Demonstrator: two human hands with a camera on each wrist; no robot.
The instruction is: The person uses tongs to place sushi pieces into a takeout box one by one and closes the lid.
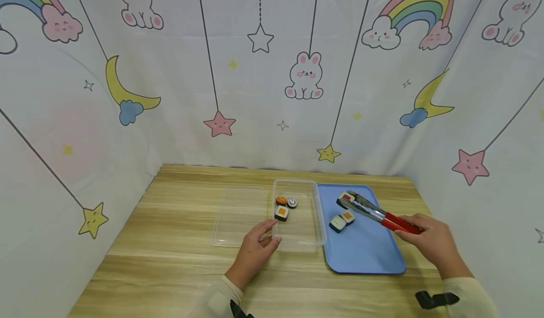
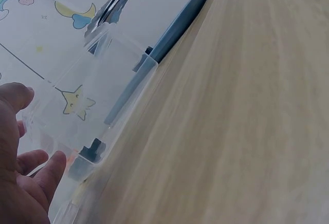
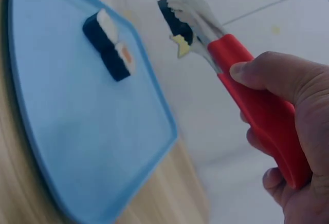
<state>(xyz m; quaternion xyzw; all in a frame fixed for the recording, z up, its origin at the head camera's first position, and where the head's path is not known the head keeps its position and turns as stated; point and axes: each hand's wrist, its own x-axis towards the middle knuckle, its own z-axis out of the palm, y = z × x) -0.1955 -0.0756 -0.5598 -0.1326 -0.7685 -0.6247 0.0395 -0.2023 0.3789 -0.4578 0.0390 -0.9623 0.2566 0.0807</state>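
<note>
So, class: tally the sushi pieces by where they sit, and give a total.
In the clear container: 3
Loose on the blue tray: 2
Gripped in the tongs held by the right hand: 1
Total: 6 sushi pieces

A pair of tongs (image 1: pixel 374 212), with red handles and metal tips, is clamped on a sushi piece (image 1: pixel 345 199) with a dark wrap, white rice and a reddish top, held above the far part of the blue tray (image 1: pixel 365 252). Two more sushi pieces (image 1: pixel 342 220) lie touching each other on that tray, near its left edge. Just left of the tray stands a clear plastic box (image 1: pixel 297 242), upright and open, with three small sushi pieces (image 1: pixel 284 206) clustered in its far left part.
</note>
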